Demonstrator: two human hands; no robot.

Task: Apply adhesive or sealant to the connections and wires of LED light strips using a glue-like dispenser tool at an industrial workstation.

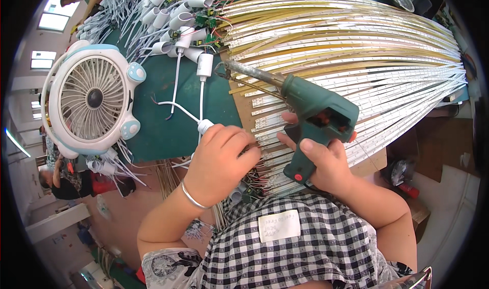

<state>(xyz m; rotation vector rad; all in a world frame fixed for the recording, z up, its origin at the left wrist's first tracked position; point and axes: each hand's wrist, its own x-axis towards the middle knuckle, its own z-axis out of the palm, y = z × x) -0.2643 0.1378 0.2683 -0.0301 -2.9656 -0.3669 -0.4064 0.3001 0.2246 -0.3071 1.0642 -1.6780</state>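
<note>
My right hand (326, 161) is wrapped around the grip of a dark green soldering gun (322, 108). Its metal tip (244, 69) points to the upper left, over the ends of the LED strips (316, 85). My left hand (221, 156) is closed on a white plastic lamp housing (205, 125) with a white cable, at the strips' near left corner. The fingers hide most of that housing. Just beyond this hand, another white housing (205, 65) with a cable lies on the green mat (153, 95).
A white and blue fan (94, 98) stands at the left. Behind the mat is a pile of white housings (181, 21) with cables and small green circuit boards. The strips lie in a fan on a brown board (243, 103). Another person (71, 179) is at the far left.
</note>
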